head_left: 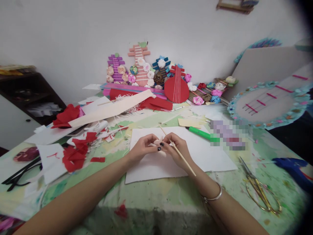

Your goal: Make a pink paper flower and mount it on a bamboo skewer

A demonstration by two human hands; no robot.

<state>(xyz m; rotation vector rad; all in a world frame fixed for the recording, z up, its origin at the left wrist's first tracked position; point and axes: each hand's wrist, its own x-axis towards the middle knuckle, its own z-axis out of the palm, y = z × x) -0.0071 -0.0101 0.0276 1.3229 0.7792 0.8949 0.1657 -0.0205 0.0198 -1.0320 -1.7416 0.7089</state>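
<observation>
Both hands meet above a white sheet (146, 169) on the table. Between my fingertips is a small pale pink paper petal piece (160, 152), partly covered by the thumbs. My left hand (144, 145) pinches it from the left side. My right hand (177, 147) pinches it from the right, with a thin wooden stick (184, 160) also lodged in that hand, slanting from above the fingers down past the wrist. Dark polish shows on the thumbnails.
Gold-handled scissors (259, 189) and a blue glue gun (293, 168) lie right. A green cutter (202, 133) rests at the sheet's far edge. Red paper scraps (75, 155) and glasses (23, 174) are left. Decorated paper instruments, including a red one (176, 88), stand against the wall.
</observation>
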